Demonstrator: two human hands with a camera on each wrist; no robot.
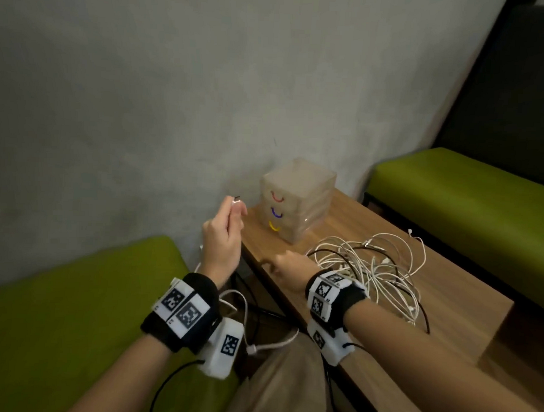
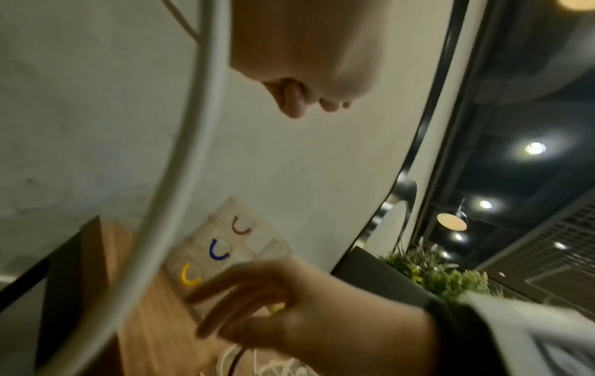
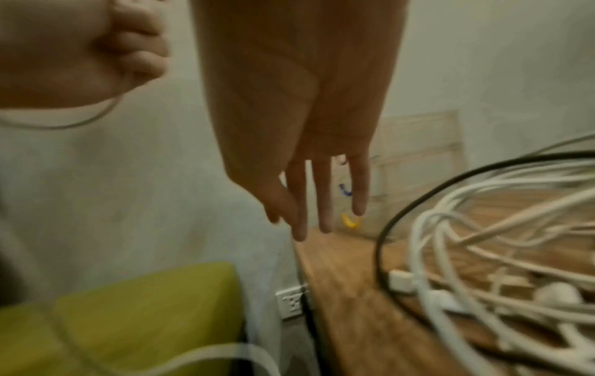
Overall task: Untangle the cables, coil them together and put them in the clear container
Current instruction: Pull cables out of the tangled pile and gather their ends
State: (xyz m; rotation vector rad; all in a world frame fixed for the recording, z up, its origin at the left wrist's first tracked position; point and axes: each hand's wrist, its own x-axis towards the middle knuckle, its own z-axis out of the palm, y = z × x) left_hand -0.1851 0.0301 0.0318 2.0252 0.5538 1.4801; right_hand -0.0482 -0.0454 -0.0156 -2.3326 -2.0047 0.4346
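Note:
My left hand (image 1: 223, 232) is raised beside the wall and pinches the plug end of a white cable (image 1: 236, 200). That cable hangs down past my wrist (image 2: 193, 132) toward my lap. My right hand (image 1: 282, 264) hovers over the table's near-left corner with straight fingers (image 3: 323, 203), holding nothing. A tangle of white and black cables (image 1: 373, 265) lies on the table just right of that hand (image 3: 483, 254). The clear container (image 1: 295, 200), a small drawer unit with red, blue and yellow handles, stands at the table's far corner by the wall (image 2: 225, 249).
The wooden table (image 1: 446, 292) runs between two green cushioned benches (image 1: 76, 291) (image 1: 465, 206). A grey wall (image 1: 144, 109) stands close behind. A wall socket (image 3: 291, 302) sits low beside the table edge. Black wires hang under the table.

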